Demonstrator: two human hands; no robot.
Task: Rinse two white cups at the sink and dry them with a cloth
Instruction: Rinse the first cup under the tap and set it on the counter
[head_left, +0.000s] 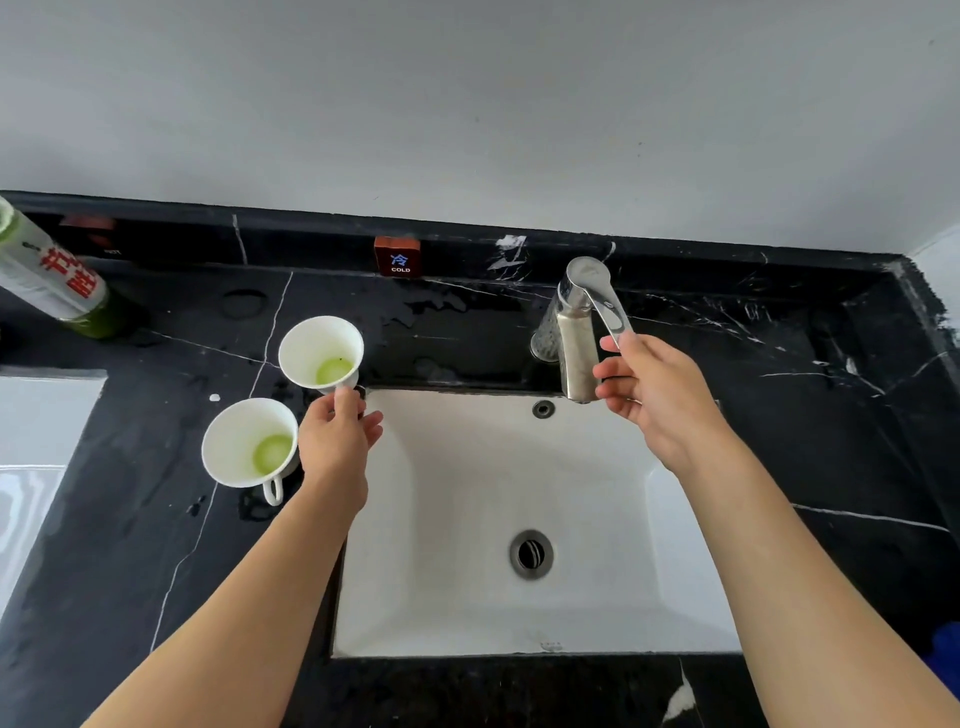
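Two white cups with green liquid at the bottom stand on the black marble counter left of the sink (467, 613). My left hand (337, 441) pinches the handle of the far cup (321, 353), close to the sink's back left corner. The near cup (248, 441) sits untouched beside my left wrist, its handle pointing toward me. My right hand (654, 395) grips the tip of the chrome tap lever (605, 306) above the tap body (574, 353). No water is running. A blue thing (948, 660), maybe a cloth, shows at the right edge.
A green and white tube (52, 275) leans at the far left of the counter. A small COLD sign (397, 257) sits on the back ledge. A second white basin (36, 457) lies at the left edge. Water drops wet the counter behind the sink.
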